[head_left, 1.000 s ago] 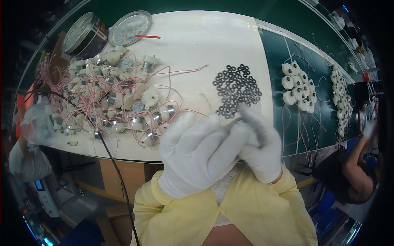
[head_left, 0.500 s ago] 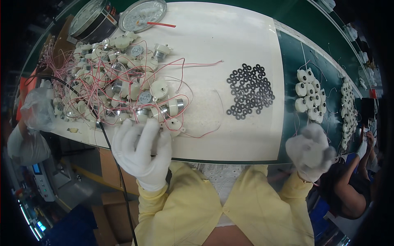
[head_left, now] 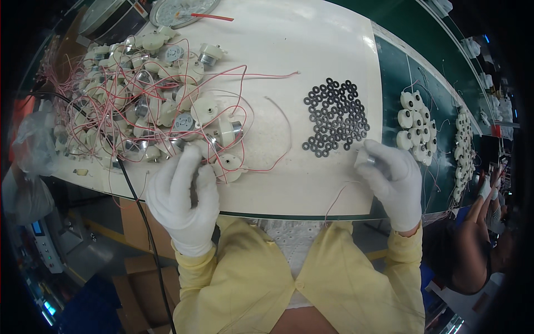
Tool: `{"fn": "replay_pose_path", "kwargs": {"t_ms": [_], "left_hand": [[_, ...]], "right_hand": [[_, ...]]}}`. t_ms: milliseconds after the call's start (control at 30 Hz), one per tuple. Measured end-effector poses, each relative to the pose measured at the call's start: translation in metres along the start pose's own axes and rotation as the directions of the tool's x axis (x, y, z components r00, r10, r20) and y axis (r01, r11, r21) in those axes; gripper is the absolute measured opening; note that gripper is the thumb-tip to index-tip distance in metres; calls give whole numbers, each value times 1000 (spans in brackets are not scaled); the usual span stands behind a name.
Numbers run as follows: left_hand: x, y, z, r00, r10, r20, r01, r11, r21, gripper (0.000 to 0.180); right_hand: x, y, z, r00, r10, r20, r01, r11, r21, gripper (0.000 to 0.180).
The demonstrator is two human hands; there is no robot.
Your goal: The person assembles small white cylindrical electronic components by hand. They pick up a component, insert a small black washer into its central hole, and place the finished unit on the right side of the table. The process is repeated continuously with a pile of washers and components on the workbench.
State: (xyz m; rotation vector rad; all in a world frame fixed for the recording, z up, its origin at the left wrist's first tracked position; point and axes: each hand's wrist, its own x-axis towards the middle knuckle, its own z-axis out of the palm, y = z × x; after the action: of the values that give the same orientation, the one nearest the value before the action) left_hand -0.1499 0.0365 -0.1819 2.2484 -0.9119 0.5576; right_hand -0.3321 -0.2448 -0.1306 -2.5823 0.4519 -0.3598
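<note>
My gloved left hand (head_left: 183,203) rests at the near edge of a tangled heap of small motors (head_left: 147,97) with white plastic housings, silver cans and red and white wires. Its fingers are spread and curved, with nothing visible in them. Just right of its fingertips lies one motor (head_left: 228,167). My gloved right hand (head_left: 394,183) is closed on a small motor over the right part of the white table. Only a pale, shiny bit of that motor (head_left: 364,158) shows at the fingertips. A thin wire (head_left: 335,200) trails below it. Black rubber rings (head_left: 336,117) lie loosely grouped beyond.
Motors fitted with black rings (head_left: 416,125) stand in a cluster on the green mat, with another row (head_left: 463,150) farther right. A black cable (head_left: 133,192) crosses the table's left edge. A tin (head_left: 108,19) and lid stand at the back left. Another person (head_left: 473,245) sits at right.
My right hand has moved left and away from me, from the mat's near edge to the rings, and the motor now shows in it. The view has shifted slightly.
</note>
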Motion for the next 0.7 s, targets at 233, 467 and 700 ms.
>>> {"fn": "replay_pose_path", "kwargs": {"t_ms": [233, 467, 700], "left_hand": [[-2, -4, 5, 1000, -10, 11, 10, 1000, 9, 53], [-1, -6, 7, 1000, -10, 12, 9, 999, 31, 54], [-1, -8, 9, 1000, 3, -2, -3, 1000, 15, 55]], "right_hand": [[4, 1, 4, 998, -62, -13, 62, 998, -10, 41], [18, -17, -3, 978, -174, 112, 201, 929, -312, 43], [22, -17, -6, 960, -212, 185, 271, 872, -407, 43]]}}
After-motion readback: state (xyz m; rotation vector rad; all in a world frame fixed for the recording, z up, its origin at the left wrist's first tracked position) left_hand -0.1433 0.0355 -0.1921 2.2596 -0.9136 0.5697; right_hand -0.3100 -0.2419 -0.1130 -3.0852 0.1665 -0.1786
